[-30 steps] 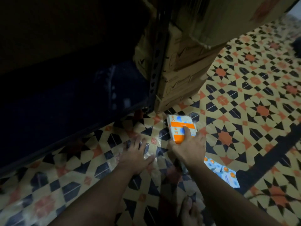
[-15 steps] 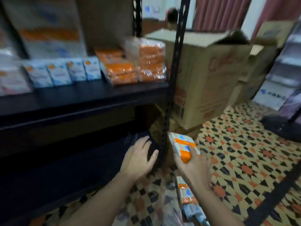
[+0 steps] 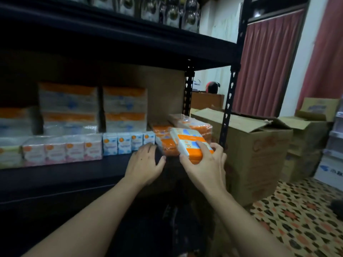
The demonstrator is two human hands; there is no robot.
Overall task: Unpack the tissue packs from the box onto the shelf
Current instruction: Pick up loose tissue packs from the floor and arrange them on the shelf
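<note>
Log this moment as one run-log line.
stage: shelving | right hand: grips tissue pack, not yet down | left hand: open, empty | shelf: partly stocked

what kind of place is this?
Probably a small shop's storeroom: a black metal shelf stacked with wrapped tissue packs, and opened cardboard cartons standing on the patterned floor beside it.

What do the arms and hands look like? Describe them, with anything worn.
Two bare human arms. The left forearm and right forearm show no sleeve up to the picture's edge. The left hand and right hand wear no gloves. No watch, ring or bracelet shows on either. The nails look short and unpainted, as far as the dim light shows.
</note>
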